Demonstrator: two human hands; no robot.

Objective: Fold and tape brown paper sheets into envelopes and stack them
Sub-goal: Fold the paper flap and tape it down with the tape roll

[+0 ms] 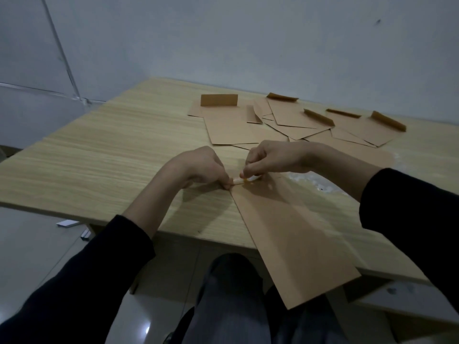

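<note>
A long folded brown paper sheet [293,234] lies on the wooden table [104,155] and hangs over its near edge. Both hands meet at its far left corner. My left hand [198,167] pinches one end of a short pale tape strip [242,180] with curled fingers. My right hand [270,157] pinches the strip's other end from above. Several finished brown envelopes [285,120] with raised flaps lie spread at the far side of the table.
White scraps of tape backing [313,181] litter the table under my right forearm. A grey wall [248,40] stands behind the table. My knees [231,294] sit below the table's near edge. Small white pieces [68,223] lie on the floor at the left.
</note>
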